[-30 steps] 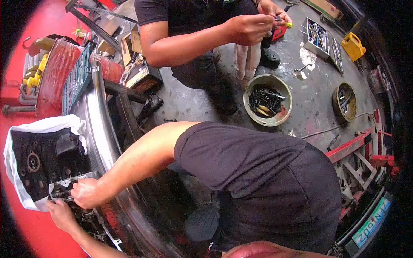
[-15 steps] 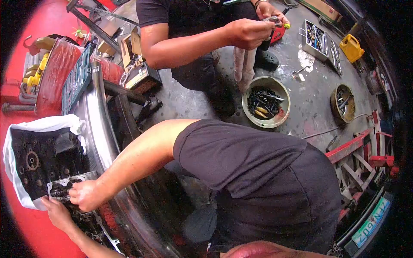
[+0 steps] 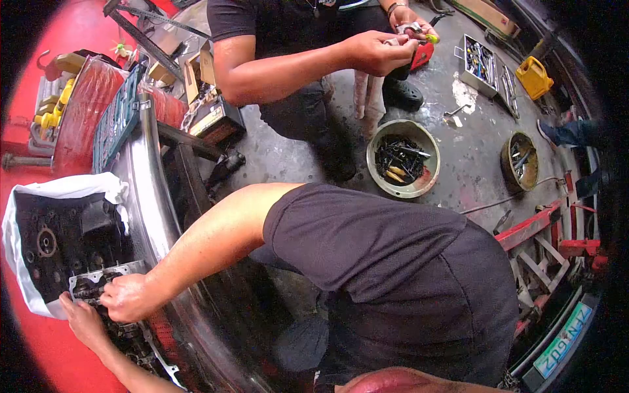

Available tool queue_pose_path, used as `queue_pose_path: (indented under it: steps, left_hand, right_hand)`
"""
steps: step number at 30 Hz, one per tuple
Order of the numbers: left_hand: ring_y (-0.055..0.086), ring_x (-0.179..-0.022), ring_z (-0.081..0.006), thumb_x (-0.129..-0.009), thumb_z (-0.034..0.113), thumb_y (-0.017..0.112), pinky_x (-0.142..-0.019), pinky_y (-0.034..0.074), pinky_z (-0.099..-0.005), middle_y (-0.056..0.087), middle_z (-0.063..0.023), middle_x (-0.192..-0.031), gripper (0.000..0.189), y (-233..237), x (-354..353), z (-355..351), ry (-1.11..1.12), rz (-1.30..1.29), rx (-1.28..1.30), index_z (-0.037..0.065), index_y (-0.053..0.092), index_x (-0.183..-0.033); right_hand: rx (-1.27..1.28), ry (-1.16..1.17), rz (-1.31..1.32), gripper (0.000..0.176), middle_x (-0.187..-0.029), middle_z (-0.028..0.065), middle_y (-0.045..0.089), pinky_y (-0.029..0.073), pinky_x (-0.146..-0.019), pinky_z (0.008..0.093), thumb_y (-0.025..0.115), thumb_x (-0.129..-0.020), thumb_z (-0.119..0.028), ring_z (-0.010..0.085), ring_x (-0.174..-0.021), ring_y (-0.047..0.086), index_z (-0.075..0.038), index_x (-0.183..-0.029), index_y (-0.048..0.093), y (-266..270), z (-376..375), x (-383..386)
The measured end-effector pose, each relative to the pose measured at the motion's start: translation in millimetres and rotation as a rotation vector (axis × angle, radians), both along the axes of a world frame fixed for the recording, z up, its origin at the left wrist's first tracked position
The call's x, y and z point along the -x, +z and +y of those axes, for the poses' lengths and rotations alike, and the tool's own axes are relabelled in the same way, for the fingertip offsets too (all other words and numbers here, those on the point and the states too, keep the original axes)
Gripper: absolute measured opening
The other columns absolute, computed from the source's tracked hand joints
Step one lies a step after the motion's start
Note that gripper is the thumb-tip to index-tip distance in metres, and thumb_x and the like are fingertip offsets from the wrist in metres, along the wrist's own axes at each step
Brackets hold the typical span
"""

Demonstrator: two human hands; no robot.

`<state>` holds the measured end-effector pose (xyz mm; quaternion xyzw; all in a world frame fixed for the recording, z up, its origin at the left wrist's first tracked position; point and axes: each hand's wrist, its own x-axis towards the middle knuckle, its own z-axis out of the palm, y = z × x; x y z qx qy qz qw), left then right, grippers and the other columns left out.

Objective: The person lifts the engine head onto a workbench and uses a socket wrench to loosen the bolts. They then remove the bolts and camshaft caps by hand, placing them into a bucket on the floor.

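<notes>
My right hand [image 3: 128, 298] is curled closed over an engine part with a silver metal rim [image 3: 124, 269]; whatever its fingertips pinch is hidden beneath them. Close by, my left hand [image 3: 85, 323] has its fingers stretched out, the tips resting against the left edge of that same part. Dark machined pieces show inside the rim, partly covered by my hands. Just above lies a black engine block [image 3: 69, 226] with a round port, sitting in a white plastic wrapping [image 3: 62, 188].
A shiny metal edge [image 3: 154, 170] runs beside the engine. Another person's hands [image 3: 393, 49] hold a small metal piece. On the floor stand a basin [image 3: 429, 141] of dark parts, a second basin [image 3: 508, 157], a toolbox [image 3: 488, 82] and a yellow jug [image 3: 534, 77].
My right hand stays over the part; my left fingers have shifted slightly up and left. The other person's hands have moved a little apart. Someone's leg has appeared at the right.
</notes>
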<state>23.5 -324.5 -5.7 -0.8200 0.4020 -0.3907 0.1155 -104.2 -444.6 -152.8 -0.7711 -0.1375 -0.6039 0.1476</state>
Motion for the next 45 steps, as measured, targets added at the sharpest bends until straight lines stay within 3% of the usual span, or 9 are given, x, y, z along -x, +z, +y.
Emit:
queue_pose_path:
  steps: [4,6,10,13,16,22,25,40,45]
  left_hand:
    - [0.061,-0.098,-0.0488,-0.099,0.017,0.044,-0.080,0.048,-0.0551,0.063,-0.0251,-0.119,0.033,8,56,-29,0.368,0.092,0.025,0.008,0.043,-0.131]
    - [0.062,-0.096,-0.0490,-0.100,0.020,0.044,-0.078,0.048,-0.0567,0.064,-0.0250,-0.115,0.033,6,9,-5,-0.013,-0.028,-0.027,0.010,0.043,-0.132]
    - [0.063,-0.092,-0.0488,-0.101,0.022,0.045,-0.075,0.048,-0.0586,0.066,-0.0245,-0.108,0.029,1,-5,-1,0.181,0.114,0.044,0.011,0.045,-0.127]
    - [0.063,-0.092,-0.0485,-0.100,0.021,0.044,-0.075,0.047,-0.0586,0.065,-0.0248,-0.109,0.024,4,35,-22,0.301,0.101,0.068,0.009,0.046,-0.121]
    - [0.062,-0.092,-0.0484,-0.100,0.019,0.044,-0.074,0.046,-0.0597,0.065,-0.0248,-0.108,0.020,1,-3,-3,-0.171,-0.098,0.009,0.007,0.046,-0.116]
    - [0.061,-0.093,-0.0493,-0.099,0.017,0.044,-0.075,0.046,-0.0592,0.064,-0.0255,-0.107,0.019,7,44,-25,0.345,0.113,0.056,0.006,0.047,-0.114]
    - [0.061,-0.093,-0.0493,-0.100,0.020,0.044,-0.075,0.046,-0.0581,0.064,-0.0256,-0.107,0.019,4,-10,-2,-0.095,-0.053,-0.038,0.007,0.047,-0.112]
    - [0.061,-0.091,-0.0496,-0.099,0.024,0.045,-0.075,0.047,-0.0568,0.064,-0.0290,-0.098,0.027,12,15,-6,0.451,0.120,-0.069,-0.001,0.053,-0.103]
    - [0.061,-0.094,-0.0490,-0.098,0.019,0.046,-0.074,0.047,-0.0565,0.063,-0.0283,-0.103,0.020,6,-4,2,-0.054,0.070,-0.032,0.003,0.049,-0.109]
  right_hand:
    - [0.011,-0.003,0.213,0.019,-0.082,0.0067,0.060,0.048,-0.064,0.0357,0.065,-0.067,-0.029,0.0243,-0.080,0.059,-0.011,-0.065,0.066,-1,6,-19]
    - [0.156,0.035,0.017,0.019,-0.079,0.0082,0.061,0.050,-0.061,0.0377,0.064,-0.069,-0.027,0.0251,-0.076,0.061,-0.009,-0.066,0.066,1,-9,-1]
    - [0.082,0.014,-0.194,0.019,-0.077,0.0102,0.063,0.051,-0.061,0.0391,0.065,-0.070,-0.027,0.0260,-0.074,0.063,-0.008,-0.069,0.069,1,-10,13]
    - [-0.088,-0.030,0.228,0.021,-0.084,0.0097,0.062,0.049,-0.064,0.0361,0.065,-0.068,-0.030,0.0251,-0.084,0.059,-0.010,-0.069,0.070,5,8,0]
    - [0.032,0.053,0.231,0.022,-0.084,0.0098,0.062,0.049,-0.062,0.0358,0.065,-0.069,-0.030,0.0249,-0.083,0.059,-0.009,-0.069,0.069,-1,4,-13]
    - [0.070,0.017,-0.042,0.022,-0.081,0.0123,0.066,0.053,-0.061,0.0396,0.064,-0.071,-0.026,0.0280,-0.076,0.065,-0.005,-0.071,0.069,3,-12,18]
    - [-0.017,0.014,0.215,0.021,-0.082,0.0094,0.063,0.050,-0.061,0.0359,0.064,-0.071,-0.028,0.0265,-0.080,0.061,-0.008,-0.069,0.068,2,1,-5]
    - [0.162,0.002,-0.037,0.020,-0.078,0.0085,0.062,0.049,-0.059,0.0382,0.064,-0.068,-0.029,0.0251,-0.074,0.062,-0.010,-0.062,0.066,3,-10,8]
    - [-0.001,-0.064,0.032,0.019,-0.080,0.0080,0.062,0.049,-0.062,0.0380,0.064,-0.070,-0.029,0.0259,-0.079,0.061,-0.011,-0.065,0.069,3,1,6]
